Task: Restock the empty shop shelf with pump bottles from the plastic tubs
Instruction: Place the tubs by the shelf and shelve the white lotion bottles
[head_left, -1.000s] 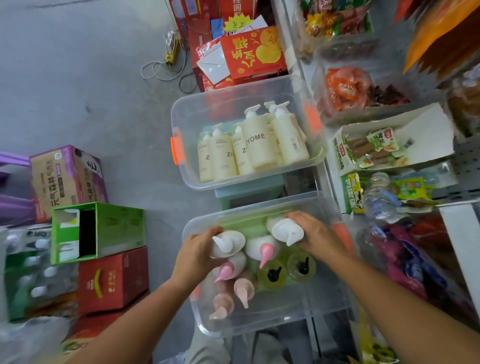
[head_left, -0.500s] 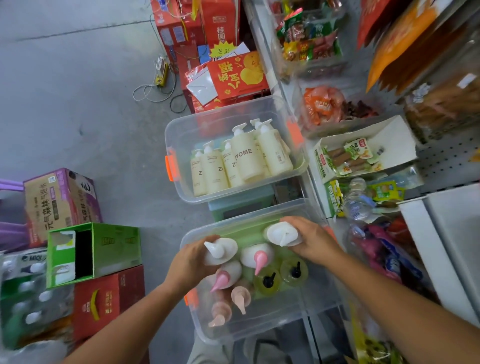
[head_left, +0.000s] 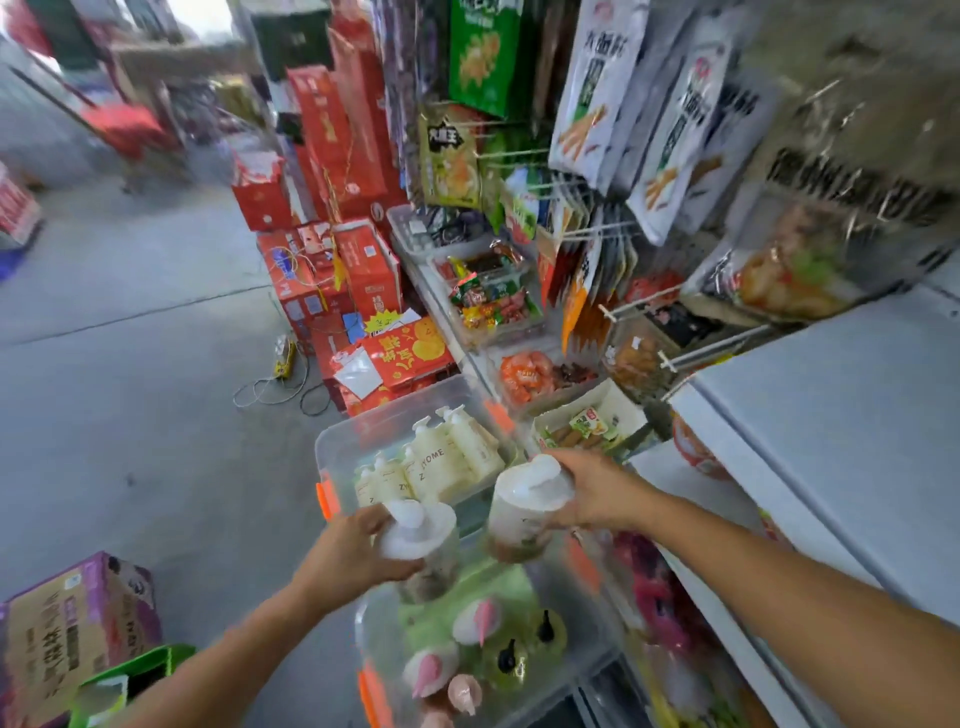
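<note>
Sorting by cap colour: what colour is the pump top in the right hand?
White pump top on the bottle the right hand grips; head view.

Two tubs, two white-capped bottles, two hands

Hanging snack packets smeared by motion blur, near tub cut off at bottom edge, labels on held pump bottles unreadable
</note>
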